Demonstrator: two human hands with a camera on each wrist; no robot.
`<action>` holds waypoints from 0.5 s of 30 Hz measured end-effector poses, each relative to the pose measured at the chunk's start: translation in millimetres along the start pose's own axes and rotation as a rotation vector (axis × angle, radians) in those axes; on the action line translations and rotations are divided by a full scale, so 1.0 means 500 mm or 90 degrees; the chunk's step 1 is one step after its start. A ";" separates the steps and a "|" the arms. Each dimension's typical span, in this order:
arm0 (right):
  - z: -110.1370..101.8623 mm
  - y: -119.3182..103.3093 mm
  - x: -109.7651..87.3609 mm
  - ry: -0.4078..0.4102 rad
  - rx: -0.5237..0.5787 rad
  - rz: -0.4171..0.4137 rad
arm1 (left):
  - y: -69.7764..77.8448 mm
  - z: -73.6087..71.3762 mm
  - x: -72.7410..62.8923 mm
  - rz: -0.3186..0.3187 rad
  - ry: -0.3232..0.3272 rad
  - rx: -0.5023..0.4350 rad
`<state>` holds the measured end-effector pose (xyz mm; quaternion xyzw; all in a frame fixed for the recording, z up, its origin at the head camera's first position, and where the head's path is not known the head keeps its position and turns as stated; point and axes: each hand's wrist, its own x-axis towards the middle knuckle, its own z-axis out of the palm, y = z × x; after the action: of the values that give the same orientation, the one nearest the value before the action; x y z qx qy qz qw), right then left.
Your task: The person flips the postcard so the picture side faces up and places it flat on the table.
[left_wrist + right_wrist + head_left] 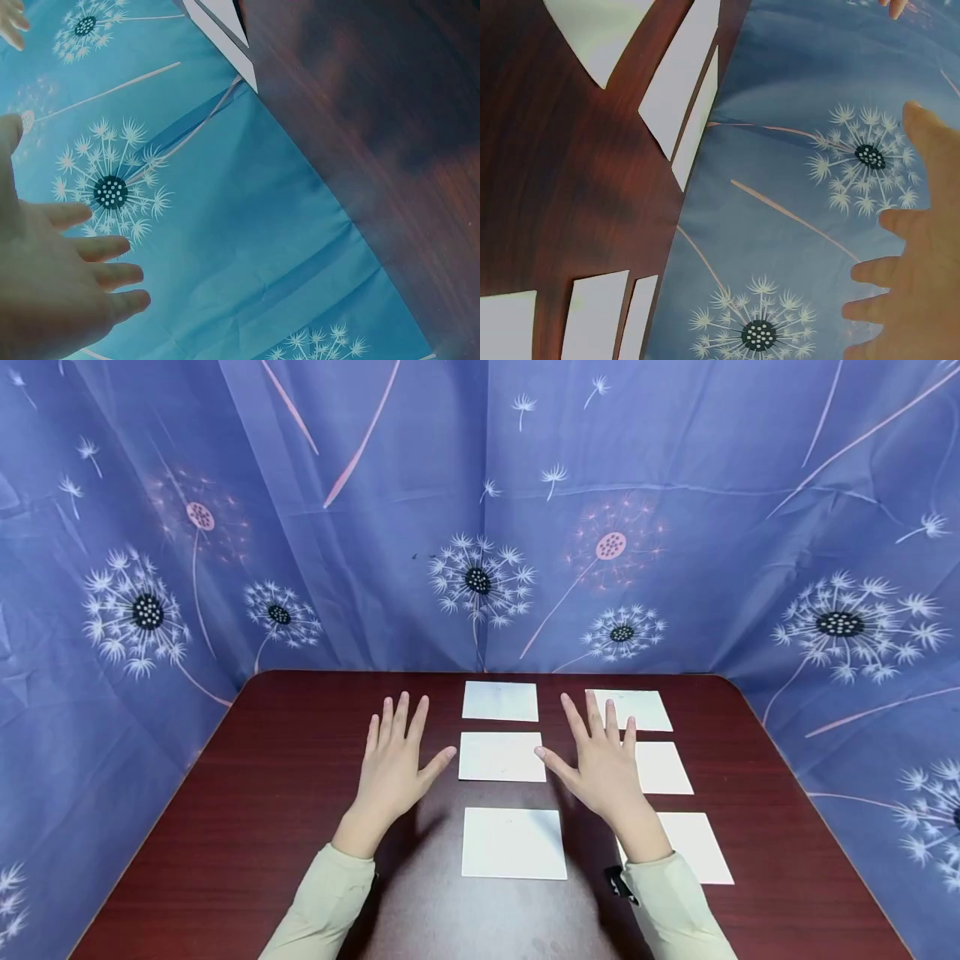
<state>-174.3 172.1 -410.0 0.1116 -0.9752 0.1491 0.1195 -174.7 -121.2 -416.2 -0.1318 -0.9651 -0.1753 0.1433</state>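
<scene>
My left hand is held above the table left of the middle column of white cards, fingers spread and straight, holding nothing. Its thumb points toward the middle card of that column. Over on the right, my right hand hovers between the two card columns, fingers spread, also holding nothing. In the head view it overlaps the back right card and the middle right card, while its forearm covers part of the front right card. Both wrist views show the palms, left and right, with extended fingers.
The dark red wooden table also bears a back card and a front card in the middle column. A blue curtain with dandelion prints hangs around the table's back and sides. A black strap shows at the right wrist.
</scene>
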 end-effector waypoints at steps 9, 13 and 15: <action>-0.008 0.002 0.014 0.038 0.081 -0.017 | 0.000 0.004 0.008 0.035 0.066 -0.053; -0.013 -0.002 0.025 0.054 0.120 -0.029 | 0.005 0.005 0.020 0.057 0.097 -0.073; -0.015 -0.005 0.033 0.061 0.142 -0.034 | 0.009 0.005 0.030 0.066 0.107 -0.085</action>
<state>-187.7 169.3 -397.9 0.1426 -0.9424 0.2589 0.1564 -187.6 -113.3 -412.0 -0.1754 -0.9279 -0.2416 0.2234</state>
